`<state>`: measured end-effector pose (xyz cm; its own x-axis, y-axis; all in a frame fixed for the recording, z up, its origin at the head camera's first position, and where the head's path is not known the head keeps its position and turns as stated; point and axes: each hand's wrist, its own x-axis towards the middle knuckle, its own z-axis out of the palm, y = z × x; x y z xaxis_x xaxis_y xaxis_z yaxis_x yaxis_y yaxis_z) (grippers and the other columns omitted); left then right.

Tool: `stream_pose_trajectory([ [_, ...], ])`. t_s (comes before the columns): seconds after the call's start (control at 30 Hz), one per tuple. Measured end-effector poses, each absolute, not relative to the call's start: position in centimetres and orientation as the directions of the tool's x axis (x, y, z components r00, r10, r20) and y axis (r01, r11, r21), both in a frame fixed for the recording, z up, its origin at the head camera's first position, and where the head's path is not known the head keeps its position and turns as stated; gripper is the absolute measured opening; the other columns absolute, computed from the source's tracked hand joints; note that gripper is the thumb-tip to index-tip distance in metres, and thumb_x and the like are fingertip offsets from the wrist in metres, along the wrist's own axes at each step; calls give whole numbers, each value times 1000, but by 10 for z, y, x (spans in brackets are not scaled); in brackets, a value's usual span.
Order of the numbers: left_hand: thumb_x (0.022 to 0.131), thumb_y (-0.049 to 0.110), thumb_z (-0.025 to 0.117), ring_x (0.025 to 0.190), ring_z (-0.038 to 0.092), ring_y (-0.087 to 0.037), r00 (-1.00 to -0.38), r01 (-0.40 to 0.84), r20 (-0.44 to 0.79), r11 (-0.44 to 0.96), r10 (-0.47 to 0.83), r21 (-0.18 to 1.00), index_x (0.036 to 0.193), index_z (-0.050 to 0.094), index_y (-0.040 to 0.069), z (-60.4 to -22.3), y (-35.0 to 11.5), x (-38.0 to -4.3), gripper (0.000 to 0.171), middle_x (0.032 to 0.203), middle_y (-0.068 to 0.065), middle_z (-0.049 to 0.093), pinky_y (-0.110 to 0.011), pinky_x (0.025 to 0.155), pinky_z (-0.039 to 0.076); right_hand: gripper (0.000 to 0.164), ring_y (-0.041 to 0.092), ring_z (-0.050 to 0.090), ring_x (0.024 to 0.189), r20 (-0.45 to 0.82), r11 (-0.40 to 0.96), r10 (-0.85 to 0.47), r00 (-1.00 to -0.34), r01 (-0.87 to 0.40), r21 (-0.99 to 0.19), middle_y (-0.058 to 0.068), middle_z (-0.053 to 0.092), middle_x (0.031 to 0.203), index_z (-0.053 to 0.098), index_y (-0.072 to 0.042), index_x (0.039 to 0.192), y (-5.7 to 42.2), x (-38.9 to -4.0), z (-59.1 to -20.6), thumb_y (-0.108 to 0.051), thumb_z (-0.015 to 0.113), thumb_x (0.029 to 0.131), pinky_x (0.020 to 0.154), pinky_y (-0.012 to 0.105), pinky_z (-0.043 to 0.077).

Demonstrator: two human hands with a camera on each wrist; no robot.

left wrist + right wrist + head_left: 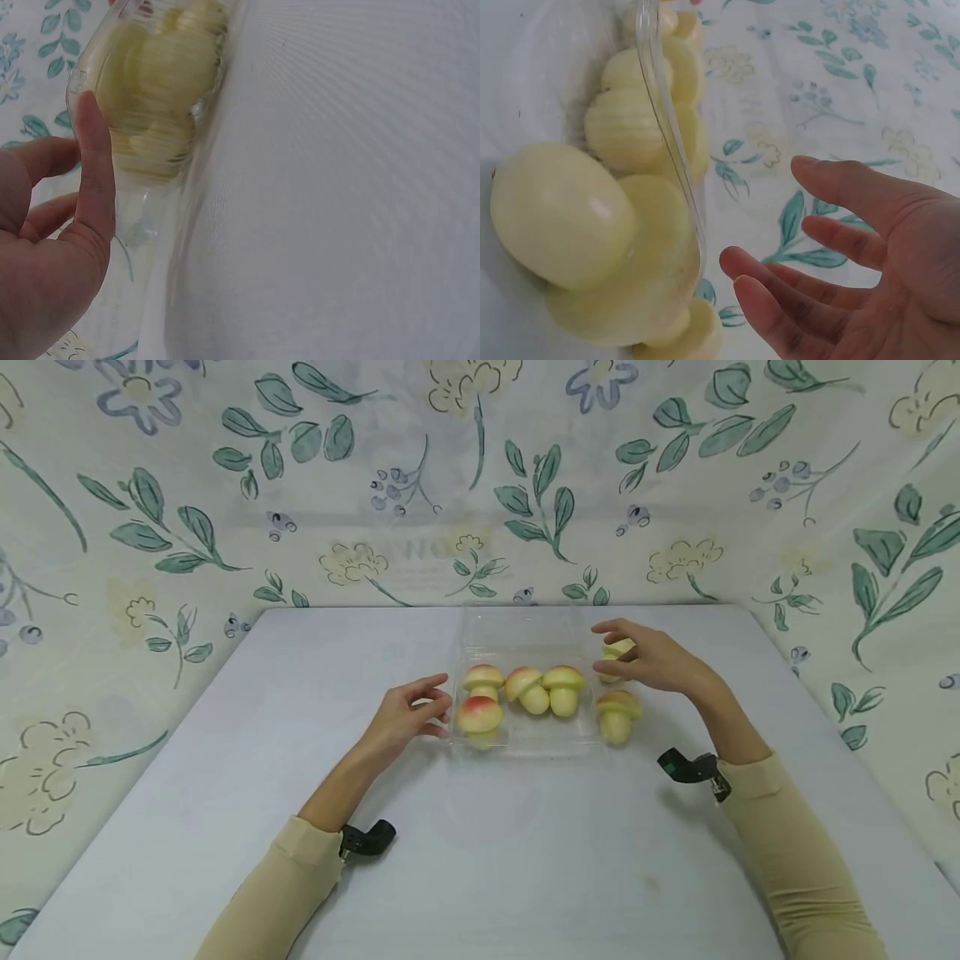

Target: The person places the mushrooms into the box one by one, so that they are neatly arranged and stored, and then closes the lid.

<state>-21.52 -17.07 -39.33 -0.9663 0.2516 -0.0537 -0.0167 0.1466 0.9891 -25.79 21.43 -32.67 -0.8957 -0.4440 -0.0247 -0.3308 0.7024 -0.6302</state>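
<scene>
A clear plastic box (pixel 542 737) holds several yellow mushroom-shaped pieces (pixel 564 692), some with reddish caps. My left hand (pixel 412 710) is at the box's left side, fingers loosely bent; in the left wrist view one finger (pixel 95 169) lies against the box wall. Beyond the box's right side, my right hand (pixel 656 658) hovers over a mushroom-shaped piece (pixel 617 648), partly hiding it. In the right wrist view its fingers (pixel 795 307) are spread, with nothing between them. Another mushroom-shaped piece (pixel 617 718) stands outside, by the front right corner.
A clear panel (pixel 517 631), apparently the box's lid, extends behind the box. The white table (pixel 480 860) reaches back to a curtain (pixel 420 543) patterned with leaves and flowers. Black wrist cameras (pixel 369 838) sit at both sleeves.
</scene>
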Motion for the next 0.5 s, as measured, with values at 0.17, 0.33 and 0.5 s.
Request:
stream_pose_trajectory([
  [0.17,98,9,59,80,63,-10,-967,-17,-54,145,250,989,148,38,-1,-392,-170,-215,56,107,-5,56,-25,68,62,63,41,59,121,-45,717,-408,-912,-289,-635,21,44,147,38,-18,148,221,-262,-329,-42,63,95,93,55,54],
  [0.33,97,8,59,80,63,-13,-968,-21,-54,134,246,991,148,39,-1,-393,-170,-215,55,105,-5,56,-26,68,63,65,40,61,118,-77,725,-398,-914,-262,-636,23,40,148,35,-15,150,227,-267,-333,-42,61,96,91,52,55],
  [0.5,97,9,60,79,63,-12,-969,-22,-56,141,242,990,148,39,-1,-393,-170,-215,55,106,-6,56,-26,68,63,64,42,59,120,-76,735,-376,-923,-248,-631,25,39,149,35,-12,150,232,-271,-338,-37,61,97,90,48,57],
])
